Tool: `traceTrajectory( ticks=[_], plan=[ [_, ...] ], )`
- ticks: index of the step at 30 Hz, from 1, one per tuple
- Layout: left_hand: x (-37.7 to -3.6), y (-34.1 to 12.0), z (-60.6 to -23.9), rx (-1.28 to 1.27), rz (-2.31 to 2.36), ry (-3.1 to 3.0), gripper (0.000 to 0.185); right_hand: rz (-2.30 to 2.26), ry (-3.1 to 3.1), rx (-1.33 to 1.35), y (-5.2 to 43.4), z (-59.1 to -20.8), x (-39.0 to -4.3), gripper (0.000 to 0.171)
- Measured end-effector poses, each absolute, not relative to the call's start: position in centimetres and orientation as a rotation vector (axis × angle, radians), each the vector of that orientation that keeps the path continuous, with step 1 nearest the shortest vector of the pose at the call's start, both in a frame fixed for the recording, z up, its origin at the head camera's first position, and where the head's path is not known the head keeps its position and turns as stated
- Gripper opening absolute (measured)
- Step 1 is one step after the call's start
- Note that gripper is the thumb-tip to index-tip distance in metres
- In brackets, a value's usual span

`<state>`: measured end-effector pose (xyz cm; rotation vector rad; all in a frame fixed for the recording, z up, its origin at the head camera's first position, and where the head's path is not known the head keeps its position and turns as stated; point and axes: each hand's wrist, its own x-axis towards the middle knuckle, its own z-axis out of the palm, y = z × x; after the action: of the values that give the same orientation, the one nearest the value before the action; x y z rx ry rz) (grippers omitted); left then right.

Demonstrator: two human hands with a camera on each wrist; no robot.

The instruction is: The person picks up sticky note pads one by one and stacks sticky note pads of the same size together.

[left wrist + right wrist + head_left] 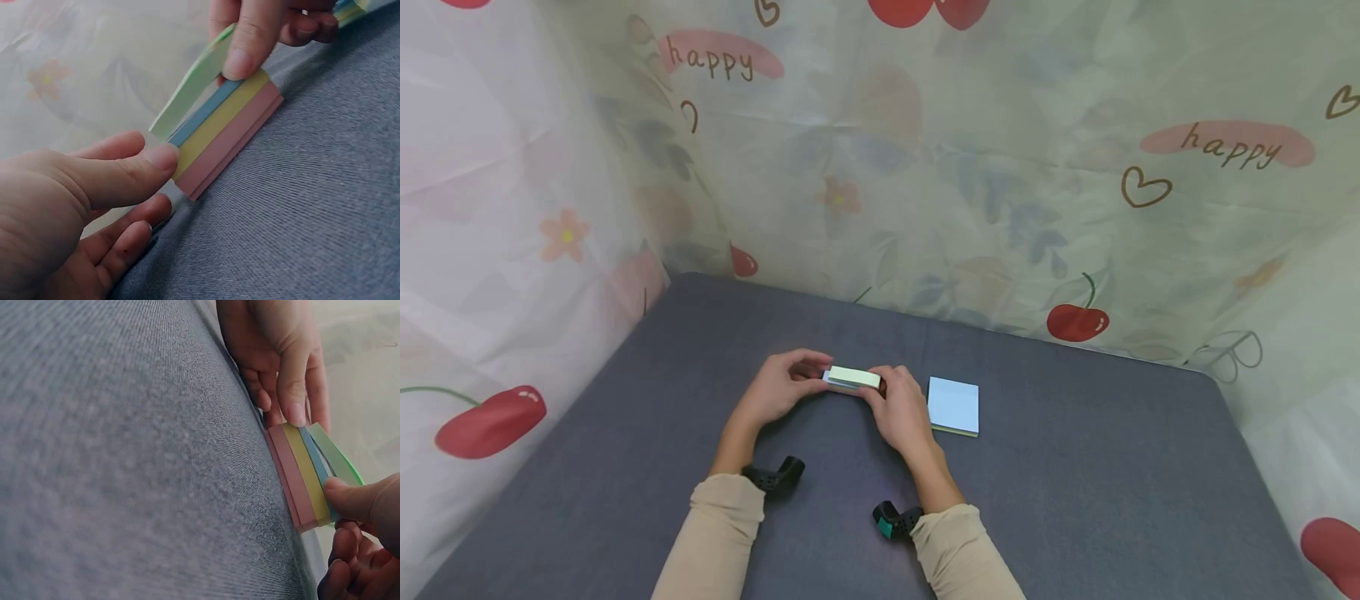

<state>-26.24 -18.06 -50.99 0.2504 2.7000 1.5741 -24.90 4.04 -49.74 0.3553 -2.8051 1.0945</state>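
Both hands hold a multicoloured pad of sticky notes (854, 377) just above the grey tabletop. Its layers run pink, yellow, blue and light green. My left hand (777, 390) pinches one end, its thumb against the blue and yellow edges in the left wrist view. At the other end my right hand (901, 408) pinches the pad, thumb on the blue layer. The green layer (190, 87) bows away from the blue one, leaving a narrow gap. Some fingertips are hidden behind the pad. Beside the right hand lies a second sticky note pad (953, 405), blue on top with yellow beneath.
The table (1097, 475) has a grey cloth-like surface. A printed curtain (925, 208) with cherries and hearts stands along its back and sides. Black wrist devices (775, 477) sit on both forearms, below beige sleeves (711, 533).
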Motion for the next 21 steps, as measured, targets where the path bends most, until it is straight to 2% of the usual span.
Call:
traceTrajectory(
  ticks=[21],
  plan=[
    [-26.14,-18.31,-50.91,0.234,1.629,2.654,0.04,1.192,-2.758,0.355,3.84,-49.84,-24.82,0.029]
  ],
)
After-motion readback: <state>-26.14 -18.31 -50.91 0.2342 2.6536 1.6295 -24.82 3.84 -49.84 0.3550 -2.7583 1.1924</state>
